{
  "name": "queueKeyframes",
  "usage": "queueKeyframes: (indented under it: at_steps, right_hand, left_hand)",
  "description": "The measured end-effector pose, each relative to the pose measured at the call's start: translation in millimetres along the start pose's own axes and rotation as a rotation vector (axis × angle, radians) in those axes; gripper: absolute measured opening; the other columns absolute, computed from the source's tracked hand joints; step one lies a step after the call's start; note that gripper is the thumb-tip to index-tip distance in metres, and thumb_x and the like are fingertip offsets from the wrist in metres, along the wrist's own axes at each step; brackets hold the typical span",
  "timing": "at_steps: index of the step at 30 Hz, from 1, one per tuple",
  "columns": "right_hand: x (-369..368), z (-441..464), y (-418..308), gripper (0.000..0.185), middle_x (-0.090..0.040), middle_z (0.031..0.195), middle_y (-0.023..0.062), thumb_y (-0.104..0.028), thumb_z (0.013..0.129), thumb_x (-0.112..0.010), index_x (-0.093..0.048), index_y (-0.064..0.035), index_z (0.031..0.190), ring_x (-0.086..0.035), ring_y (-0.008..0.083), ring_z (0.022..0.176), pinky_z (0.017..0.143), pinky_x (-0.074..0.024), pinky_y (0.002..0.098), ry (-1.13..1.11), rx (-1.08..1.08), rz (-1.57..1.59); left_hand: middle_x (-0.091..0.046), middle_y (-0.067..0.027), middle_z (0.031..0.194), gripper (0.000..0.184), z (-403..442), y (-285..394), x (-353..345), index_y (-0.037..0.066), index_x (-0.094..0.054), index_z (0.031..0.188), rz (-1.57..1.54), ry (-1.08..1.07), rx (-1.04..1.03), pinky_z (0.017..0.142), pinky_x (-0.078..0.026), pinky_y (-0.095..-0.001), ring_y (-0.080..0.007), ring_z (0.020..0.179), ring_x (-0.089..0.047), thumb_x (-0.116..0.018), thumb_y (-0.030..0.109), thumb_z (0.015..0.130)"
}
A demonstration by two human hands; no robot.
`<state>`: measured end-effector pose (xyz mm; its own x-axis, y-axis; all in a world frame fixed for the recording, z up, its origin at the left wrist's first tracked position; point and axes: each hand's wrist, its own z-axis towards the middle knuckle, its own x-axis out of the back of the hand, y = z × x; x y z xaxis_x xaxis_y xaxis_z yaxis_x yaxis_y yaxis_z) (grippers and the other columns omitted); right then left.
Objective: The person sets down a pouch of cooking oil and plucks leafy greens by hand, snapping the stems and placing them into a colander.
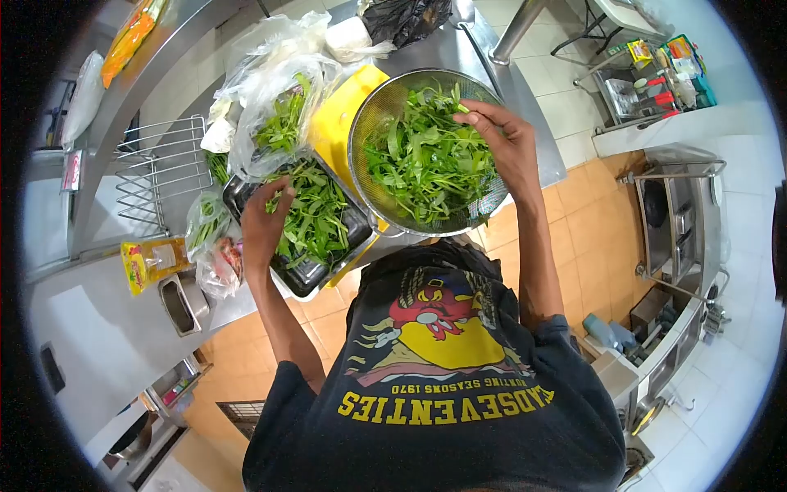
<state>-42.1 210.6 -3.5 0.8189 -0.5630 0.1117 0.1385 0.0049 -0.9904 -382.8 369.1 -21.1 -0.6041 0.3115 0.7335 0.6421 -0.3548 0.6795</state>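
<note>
Over the right side of the round mesh strainer (357,156), my right hand (504,139) pinches the stem of a leafy green sprig (447,100). Loose cut greens (422,164) fill much of the strainer. My left hand (266,215) is at the left edge of a black tray (305,279), its curled fingers against the green leaves (316,217) heaped there. What those fingers hold, if anything, is hidden. Behind the tray, a clear plastic bag (254,98) has more greens inside. A yellow board (332,123) lies partly under the strainer and tray.
A wire rack (164,168) stands at the left, near small bags of vegetables (205,221) and a yellow packet (154,264). Behind the strainer are a black plastic bag (402,25) and a metal post (516,33). A metal shelf (123,98) rises at the upper left.
</note>
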Motion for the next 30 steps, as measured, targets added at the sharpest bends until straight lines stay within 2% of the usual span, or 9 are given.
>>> queueKeyframes:
  at_steps: [2,5,9,13,16,17,23,26,30]
  right_hand:
    - [-1,2,5,0.019,-0.072,0.1,0.0091,-0.011,0.094,-0.063,-0.069,0.0015,0.107,-0.065,0.0146,0.097,0.089,-0.0478,0.0288,-0.031,-0.011,0.064]
    - [-5,2,5,0.016,-0.071,0.098,0.0074,-0.01,0.093,-0.065,-0.068,0.0014,0.104,-0.065,0.0138,0.095,0.088,-0.0478,0.0278,-0.083,-0.017,0.153]
    - [-18,-2,-1,0.014,-0.069,0.092,0.0049,-0.009,0.09,-0.068,-0.07,-0.0015,0.101,-0.064,0.0148,0.087,0.083,-0.0479,0.0274,-0.135,-0.011,0.011]
    - [-26,-5,-9,0.013,-0.066,0.088,0.0073,-0.008,0.086,-0.069,-0.072,-0.0021,0.098,-0.061,0.0172,0.085,0.078,-0.0469,0.0296,-0.156,0.136,-0.132]
    - [-25,-6,-5,0.014,-0.066,0.092,0.0058,-0.008,0.089,-0.068,-0.071,-0.001,0.1,-0.061,0.0136,0.086,0.078,-0.0476,0.0271,-0.186,0.07,-0.112]
    - [-22,-7,0,0.017,-0.066,0.094,0.0052,-0.008,0.09,-0.067,-0.071,-0.0011,0.104,-0.061,0.0133,0.088,0.08,-0.0478,0.0268,-0.195,0.064,-0.117]
    - [-5,-8,7,0.02,-0.07,0.1,0.0068,-0.012,0.09,-0.068,-0.071,-0.0008,0.107,-0.062,0.0135,0.095,0.086,-0.0468,0.0276,-0.202,-0.012,-0.041]
    - [0,-6,10,0.021,-0.07,0.099,0.0052,-0.012,0.09,-0.068,-0.07,-0.0016,0.108,-0.062,0.0126,0.092,0.086,-0.0472,0.0278,-0.238,0.011,-0.09]
    - [-4,-6,9,0.02,-0.071,0.095,0.0027,-0.012,0.09,-0.069,-0.071,-0.0024,0.108,-0.062,0.0119,0.089,0.084,-0.048,0.0279,-0.204,-0.102,-0.007]
  left_hand:
    - [-0.072,-0.0072,0.103,0.025,-3,-5,-2,0.006,-0.07,0.114,0.139,0.093,-0.037,0.086,-0.048,-0.0287,-0.0146,0.093,-0.064,-0.066,0.02,0.093]
    - [-0.071,-0.0063,0.101,0.025,4,8,-19,0.006,-0.069,0.115,-0.218,0.165,0.017,0.085,-0.048,-0.0274,-0.0139,0.093,-0.064,-0.065,0.018,0.094]
    - [-0.071,-0.004,0.098,0.027,15,72,-51,0.006,-0.068,0.117,-0.477,0.024,-0.086,0.084,-0.048,-0.0269,-0.0099,0.09,-0.062,-0.068,0.017,0.092]
    - [-0.071,-0.0019,0.094,0.027,26,125,-91,0.004,-0.069,0.114,-0.676,-0.123,-0.097,0.083,-0.048,-0.0248,-0.0075,0.086,-0.059,-0.072,0.014,0.088]
    - [-0.071,-0.0034,0.1,0.023,36,126,-106,0.004,-0.07,0.113,-0.662,-0.195,-0.102,0.086,-0.048,-0.0254,-0.0091,0.092,-0.062,-0.07,0.012,0.09]
    - [-0.072,-0.0013,0.09,0.021,38,127,-110,0.003,-0.073,0.104,-0.705,-0.142,-0.112,0.08,-0.048,-0.0238,-0.0069,0.081,-0.059,-0.075,0.013,0.086]
    - [-0.071,-0.0016,0.092,0.017,42,120,-108,0.005,-0.073,0.103,-0.802,-0.103,-0.023,0.079,-0.047,-0.0227,-0.0064,0.081,-0.058,-0.073,0.014,0.088]
    - [-0.071,-0.0026,0.095,0.021,45,114,-108,0.006,-0.07,0.11,-0.894,-0.124,0.009,0.081,-0.046,-0.0233,-0.0068,0.081,-0.058,-0.069,0.017,0.092]
    - [-0.07,-0.0032,0.099,0.028,42,125,-100,0.006,-0.065,0.117,-0.992,-0.205,0.152,0.087,-0.044,-0.0245,-0.0079,0.088,-0.059,-0.065,0.022,0.095]
